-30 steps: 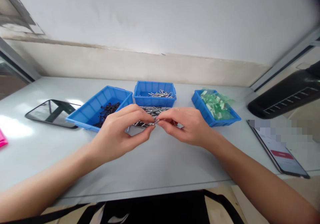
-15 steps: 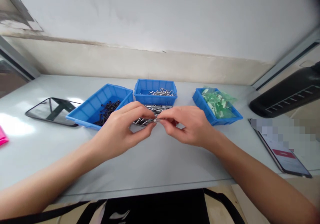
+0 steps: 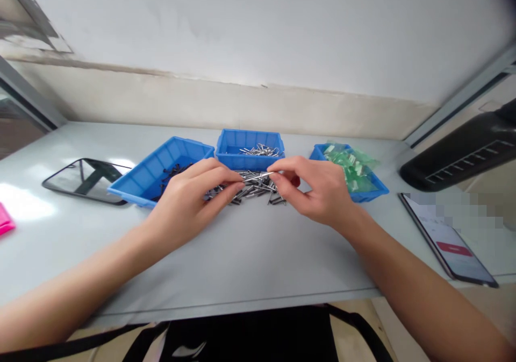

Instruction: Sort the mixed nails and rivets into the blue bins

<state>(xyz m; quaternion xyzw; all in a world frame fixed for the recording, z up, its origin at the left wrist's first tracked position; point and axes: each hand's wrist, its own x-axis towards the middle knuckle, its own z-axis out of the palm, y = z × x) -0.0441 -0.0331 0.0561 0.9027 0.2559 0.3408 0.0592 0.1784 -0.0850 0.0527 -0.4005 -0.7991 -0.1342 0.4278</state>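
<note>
A thin silver metal pin, like a blind rivet, spans the gap between my two hands. The fingertips of my left hand are pinched at its left end, and the thumb and fingers of my right hand close on its thicker right end. Just below and behind the fingers lies a loose pile of similar metal pins, partly covered by my left hand. Dark screw-like pieces fill part of the left blue bin, whose right side my left hand overlaps.
Behind the pile, a blue bin holds silver pins. Another blue bin on the right contains green plastic packets. A phone and black bottle are at far right, a black-framed stand and pink item at left.
My hands have drawn apart slightly, the right one moving up and to the right. The pin now shows between the fingertips, and more of the pile is uncovered.
</note>
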